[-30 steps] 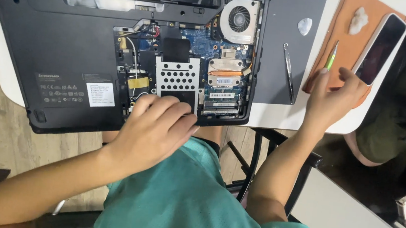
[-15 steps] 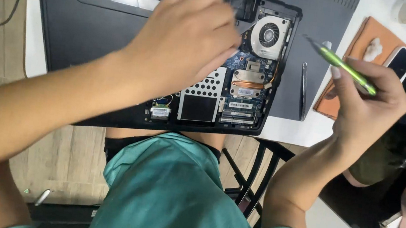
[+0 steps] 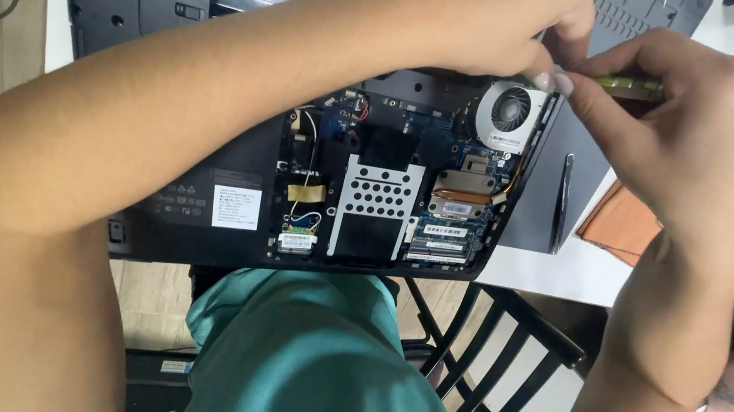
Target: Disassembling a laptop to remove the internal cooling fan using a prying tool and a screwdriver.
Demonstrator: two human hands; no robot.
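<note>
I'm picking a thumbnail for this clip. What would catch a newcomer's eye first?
The opened laptop, lying underside up on the white table, shows its circuit boards and a round cooling fan at its upper right. Just above the fan, the left hand and right hand meet, the right holding a green tool.

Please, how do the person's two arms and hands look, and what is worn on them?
Both arms are bare as far as the picture shows: no sleeve, glove, watch or bracelet. The left hand and the right hand show no rings. One fingernail of the right hand looks pale and glossy. The person wears teal clothing.
</note>
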